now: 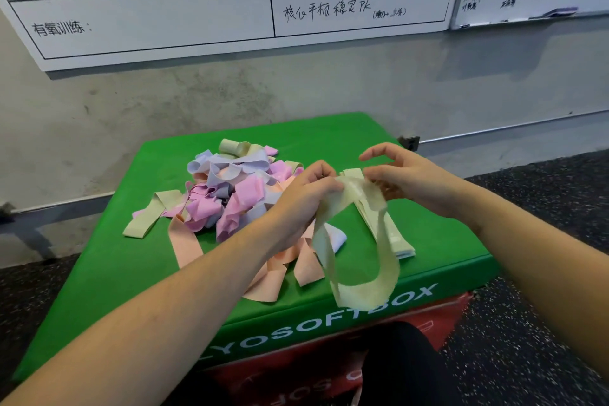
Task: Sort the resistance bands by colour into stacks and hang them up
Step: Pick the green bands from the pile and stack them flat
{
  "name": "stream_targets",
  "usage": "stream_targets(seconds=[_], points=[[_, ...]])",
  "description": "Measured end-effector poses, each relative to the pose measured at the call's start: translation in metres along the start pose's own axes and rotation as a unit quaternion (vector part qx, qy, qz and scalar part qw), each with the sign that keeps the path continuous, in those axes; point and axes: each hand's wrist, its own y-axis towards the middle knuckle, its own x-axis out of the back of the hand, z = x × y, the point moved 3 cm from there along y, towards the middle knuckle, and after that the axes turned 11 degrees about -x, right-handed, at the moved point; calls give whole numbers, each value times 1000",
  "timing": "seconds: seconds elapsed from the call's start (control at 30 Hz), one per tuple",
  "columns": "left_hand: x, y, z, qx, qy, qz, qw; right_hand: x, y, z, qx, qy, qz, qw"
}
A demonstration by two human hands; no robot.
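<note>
Both hands hold a pale yellow-green band [359, 260] above the green box [108, 273], a padded block with a smooth vinyl-like top. The left hand [306, 194] pinches the band's upper edge; the right hand [398, 175] pinches it close by, other fingers loosely curled. The band hangs as a flat, limp loop over the box's front edge. Under the right hand lies a stack [389, 227] of flat yellow-green bands, possibly three or four. Left of the hands, on the box, sits a tangled heap [230, 194] of pink, lilac, peach and yellow-green bands.
</note>
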Motion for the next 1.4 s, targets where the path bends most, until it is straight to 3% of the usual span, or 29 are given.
stream_targets(seconds=[0.4,0.67,0.8,1.0,1.27,1.4], points=[[-11,-9,1,-9,-107,-35,994,-6,-31,-29,99,32,-29,994],[-10,-21,12,35,-41,-38,998,-1,-32,-33,81,84,-156,981],[-13,-30,21,62,92,-26,993,-4,-35,-26,63,151,-123,979],[-22,-31,24,77,105,7,992,-10,-37,-20,67,156,-111,979],[-26,-18,5,-35,88,-49,994,-3,-42,-12,75,138,-110,981],[-31,-18,5,-43,95,-34,994,-2,-43,-10,78,161,-95,979]])
